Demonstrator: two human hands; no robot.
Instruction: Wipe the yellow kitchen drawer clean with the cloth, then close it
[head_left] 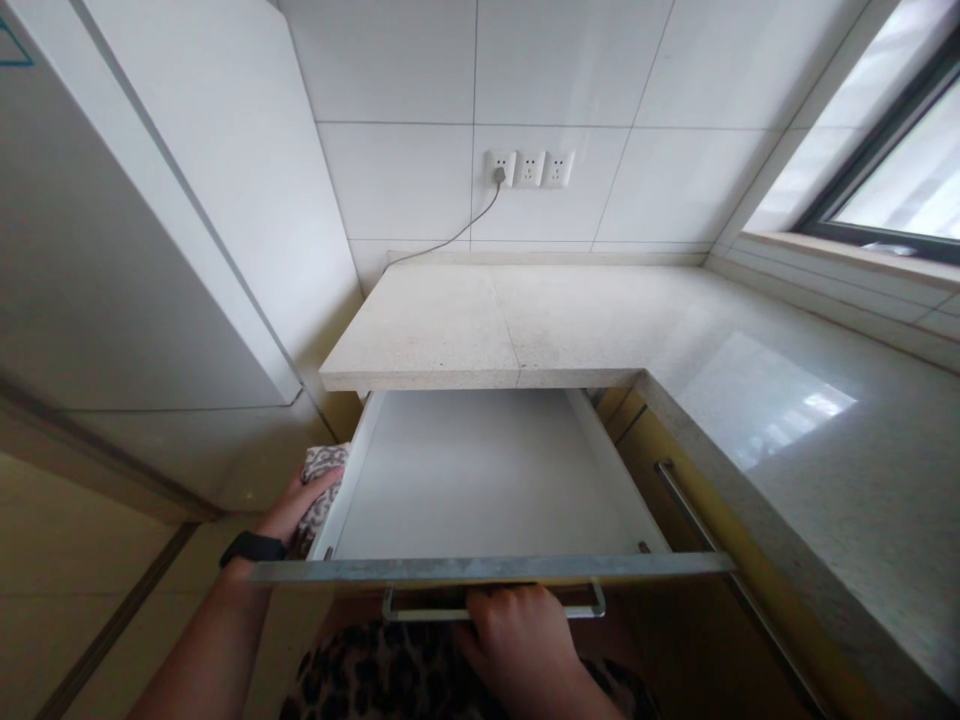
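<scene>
A drawer [487,475] with a white interior is pulled out from under the countertop. My right hand [521,630] is closed around the metal bar handle [427,613] on the drawer's front, its fingers curled over the bar. At the drawer's outer left side, my left hand [313,495] grips a brown-and-white patterned cloth [327,458]. The cloth is up against the side panel, and part of that hand is hidden behind the cloth and the drawer. A black band circles my left wrist.
A pale stone countertop [570,310] runs above the drawer and turns along the right. Wall sockets [529,169] hold one plug, its grey cord [450,240] trailing left. A tall white cabinet-like unit [202,130] stands left. Another bar handle [686,510] sits right of the drawer.
</scene>
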